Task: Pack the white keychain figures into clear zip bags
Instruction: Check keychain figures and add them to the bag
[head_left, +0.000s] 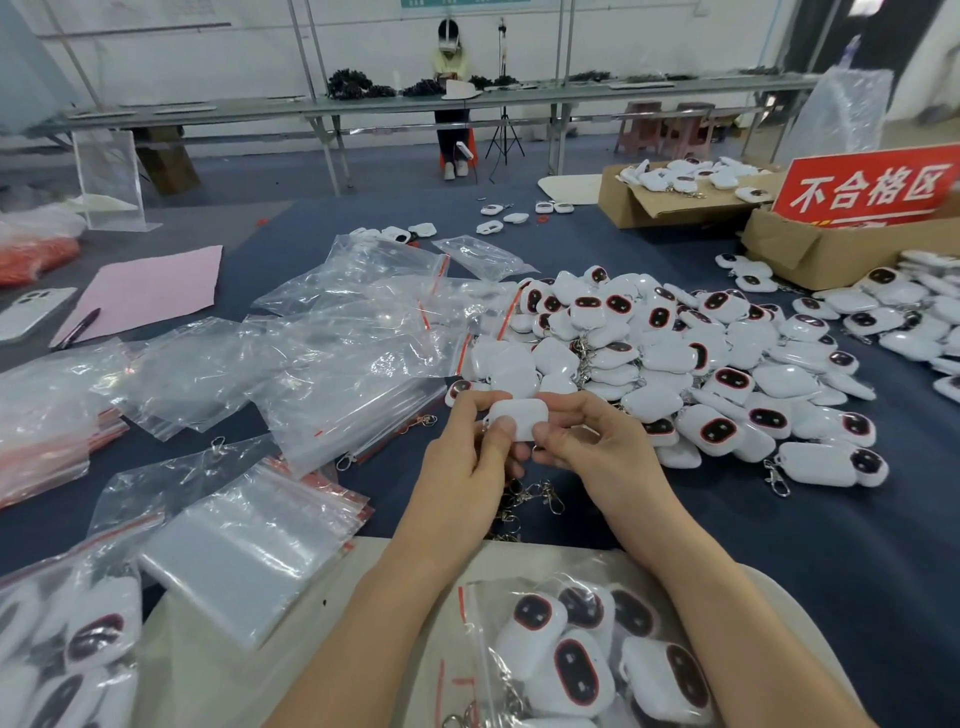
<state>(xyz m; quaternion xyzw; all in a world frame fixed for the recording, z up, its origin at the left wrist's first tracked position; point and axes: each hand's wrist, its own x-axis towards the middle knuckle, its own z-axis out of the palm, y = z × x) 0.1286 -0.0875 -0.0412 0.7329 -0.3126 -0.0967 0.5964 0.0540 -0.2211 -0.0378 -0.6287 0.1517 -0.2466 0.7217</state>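
1. Pink sheet (150, 291), one, lies at your far left with one pen (80, 327) on it and one phone (31, 312) beside it. I judge they are parked clear of the packing.
2. Clear zip bags (332, 332), too many to count, sprawl loose over the table (831, 545) left of centre. One flat stack (249, 556) sits nearer you, an easy reach for your left hand.
3. At least one filled bag (78, 639) lies at the lower left, probably set aside as done.
4. Your two hands meet in the middle. Your left hand (462, 462) and right hand (592, 447) each pinch one end of a single white keychain figure (519, 415). Your thumbs are on the near side and its plain back faces you, likely for a check before bagging.
5. One lap bag (587, 654) rests below your wrists and shows at least five figures.
6. The heap (701, 364) of unpacked figures, beyond counting, lies just right of your hands.
7. Two cardboard boxes (670, 200) stand far right. A red sign (872, 182) rises from the nearer one.
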